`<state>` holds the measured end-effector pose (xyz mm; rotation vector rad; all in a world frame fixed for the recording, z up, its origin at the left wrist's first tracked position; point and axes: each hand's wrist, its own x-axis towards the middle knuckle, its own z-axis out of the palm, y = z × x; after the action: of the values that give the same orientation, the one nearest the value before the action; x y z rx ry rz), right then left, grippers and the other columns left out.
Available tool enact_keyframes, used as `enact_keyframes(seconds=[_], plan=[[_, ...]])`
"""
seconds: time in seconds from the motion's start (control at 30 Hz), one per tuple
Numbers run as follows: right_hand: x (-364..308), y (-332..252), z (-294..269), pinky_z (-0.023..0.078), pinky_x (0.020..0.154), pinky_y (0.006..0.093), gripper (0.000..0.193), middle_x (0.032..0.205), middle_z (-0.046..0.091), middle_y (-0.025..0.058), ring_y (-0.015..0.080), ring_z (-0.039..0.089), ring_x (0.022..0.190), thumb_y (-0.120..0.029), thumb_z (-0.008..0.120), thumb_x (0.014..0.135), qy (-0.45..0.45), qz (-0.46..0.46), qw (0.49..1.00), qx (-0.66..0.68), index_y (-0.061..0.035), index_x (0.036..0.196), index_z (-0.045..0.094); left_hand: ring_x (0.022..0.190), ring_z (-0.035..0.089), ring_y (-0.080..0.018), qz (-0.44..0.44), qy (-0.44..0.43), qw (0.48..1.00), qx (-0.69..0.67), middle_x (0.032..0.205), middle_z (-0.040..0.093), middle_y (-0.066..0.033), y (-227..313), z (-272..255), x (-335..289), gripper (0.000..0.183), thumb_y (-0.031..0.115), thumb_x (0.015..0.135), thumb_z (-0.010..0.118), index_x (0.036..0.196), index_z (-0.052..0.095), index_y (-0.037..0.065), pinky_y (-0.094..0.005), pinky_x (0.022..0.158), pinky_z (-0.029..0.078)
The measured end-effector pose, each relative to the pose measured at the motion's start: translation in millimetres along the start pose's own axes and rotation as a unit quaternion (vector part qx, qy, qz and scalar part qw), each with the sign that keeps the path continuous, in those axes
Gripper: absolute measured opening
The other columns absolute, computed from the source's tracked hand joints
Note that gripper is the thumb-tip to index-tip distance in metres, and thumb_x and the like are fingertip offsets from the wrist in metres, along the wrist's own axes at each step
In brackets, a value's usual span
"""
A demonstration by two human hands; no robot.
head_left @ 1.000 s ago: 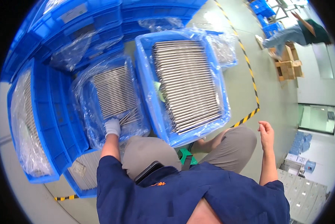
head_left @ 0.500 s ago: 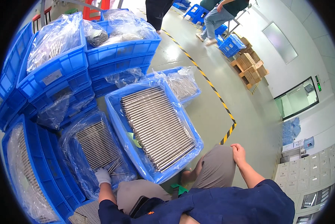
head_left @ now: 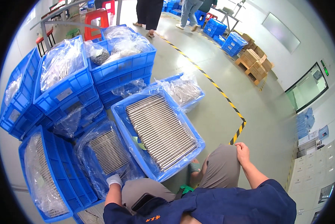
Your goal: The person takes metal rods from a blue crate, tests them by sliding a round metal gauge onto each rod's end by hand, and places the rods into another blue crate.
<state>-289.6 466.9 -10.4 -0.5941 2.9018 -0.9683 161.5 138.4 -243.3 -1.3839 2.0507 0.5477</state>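
My left hand (head_left: 114,180), in a white glove, is at the near end of a plastic-lined blue crate (head_left: 137,171) holding thin metal rods (head_left: 107,151). Its fingers are too small and hidden to show whether they grip anything. My right hand (head_left: 243,154) is bare and rests on my right knee, fingers laid over the grey trouser cloth and holding nothing. Between the two hands, beyond my legs, a larger lined blue crate (head_left: 194,149) sits tilted, filled with a neat layer of thicker metal rods (head_left: 161,130).
Stacked blue crates (head_left: 66,98) with bagged metal parts rise at the left. Another crate of rods (head_left: 44,175) stands far left. A smaller lined crate (head_left: 184,91) lies behind the large one. Yellow-black floor tape (head_left: 221,89) runs right; two people walk at the back near cardboard boxes (head_left: 255,61).
The view has shifted, so the crates sit lower and farther right. The loose slanted rods by my left hand are less visible. My right hand stays on the knee. The people behind have walked on.
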Motion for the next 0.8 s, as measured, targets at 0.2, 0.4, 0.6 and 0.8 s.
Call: enact_keyframes(seconds=[0.2, 0.4, 0.6, 0.8], plan=[[5.2, 31.9, 4.5, 0.043, 0.062, 0.0266, 0.017, 0.071, 0.058, 0.0064, 0.0137, 0.053, 0.065, -0.013, 0.047, 0.08, 0.019, -0.058, 0.997, 0.044, -0.0023, 0.084, 0.059, 0.089, 0.06, -0.0286, -0.068, 0.03, 0.997, 0.012, 0.091, 0.063, -0.0142, -16.3, -21.6, -73.0, 0.024, 0.016, 0.074, 0.053, 0.095, 0.061, 0.01, -0.0374, 0.076, 0.045], [10.4, -3.8, -1.7, 0.038, 0.057, 0.0209, 0.014, 0.069, 0.054, 0.0005, 0.0066, 0.046, 0.062, -0.01, 0.052, 0.081, -0.058, -0.088, 0.971, 0.216, -0.0007, 0.087, 0.059, 0.067, 0.053, -0.0233, -0.091, 0.343, 0.85, -0.389, 0.073, 0.054, -0.0102, -49.7, 2.4, -131.1, 0.02, 0.018, 0.076, 0.054, 0.091, 0.054, 0.005, -0.0325, 0.062, 0.042], [12.9, -128.3, 15.8, 0.039, 0.059, 0.0208, 0.016, 0.073, 0.055, -0.0015, 0.0054, 0.046, 0.065, -0.01, 0.053, 0.082, -0.277, -0.196, 0.862, 0.377, -0.001, 0.092, 0.062, 0.043, 0.032, -0.0026, 0.14, 0.289, 0.566, -0.759, 0.057, 0.036, 0.007, 40.3, -164.0, -228.3, 0.016, 0.022, 0.082, 0.058, 0.088, 0.047, 0.011, -0.0186, 0.038, 0.026], [-24.6, -193.3, 45.1, 0.038, 0.07, 0.0228, 0.054, 0.091, 0.05, 0.0006, 0.0064, 0.044, 0.077, -0.021, 0.059, 0.079, -0.644, -0.185, 0.557, 0.49, -0.0058, 0.127, 0.039, 0.049, 0.037, -0.0059, 0.284, -0.128, 0.721, -0.619, 0.061, 0.041, 0.0041, 195.0, -215.2, -279.0, 0.03, 0.021, 0.077, 0.06, 0.099, 0.048, 0.005, -0.0201, 0.045, 0.031]])
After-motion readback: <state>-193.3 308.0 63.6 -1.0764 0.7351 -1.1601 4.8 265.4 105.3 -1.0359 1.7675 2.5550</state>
